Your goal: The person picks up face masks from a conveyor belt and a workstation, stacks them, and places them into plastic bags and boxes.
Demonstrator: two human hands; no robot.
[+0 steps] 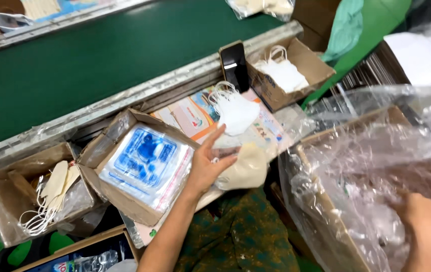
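Observation:
My left hand (pixel 208 163) rests over the work surface with its fingers spread around a clear plastic bag (pixel 228 151) holding a cream face mask (pixel 245 168). Just left of it sits a cardboard box (pixel 102 151) filled with a stack of clear bags printed in blue (pixel 145 163). A pile of white masks (pixel 233 111) lies just beyond the hand. My right hand (pixel 424 229) is down inside a large cardboard box lined with clear plastic (pixel 326 201), among crumpled clear bags; its fingers are hidden.
A green conveyor belt (pixel 104 45) runs along the far side behind a metal rail. A box of cream masks (pixel 39 196) sits at the left, a box of white masks (pixel 286 73) and a dark phone (pixel 234 65) at the back. Colourful printed sheets (pixel 192 118) cover the surface.

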